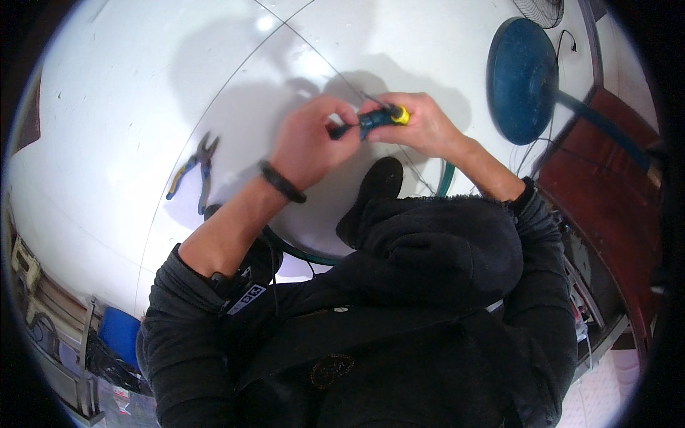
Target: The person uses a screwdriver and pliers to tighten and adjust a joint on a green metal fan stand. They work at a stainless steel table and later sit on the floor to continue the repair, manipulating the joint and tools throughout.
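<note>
In front of me, above the white floor, my two hands meet on a small dark part with ribbed or banded sides (pixel 368 121). My right hand (pixel 421 128) wraps its fingers round it, and a bright yellow piece (pixel 402 115) shows at that end. Fingertips of my left hand (pixel 311 140) pinch the other, blackish end. A thin dark rod or wire (pixel 374 100) sticks out above the right fingers. Blur and fingers hide the exact kind of the part. Left of my hands, pliers (pixel 205 158) with blue and yellow handles lie on the floor, jaws spread.
A blue round base with a pole (pixel 523 82) lies tipped at the right, near a fan grille (pixel 542 10). Beside them stands a dark red panel (pixel 592 171). Below my hands are my dark shoe (pixel 382 182) and a green curved ring (pixel 446 178). A blue box (pixel 120 334) sits lower left.
</note>
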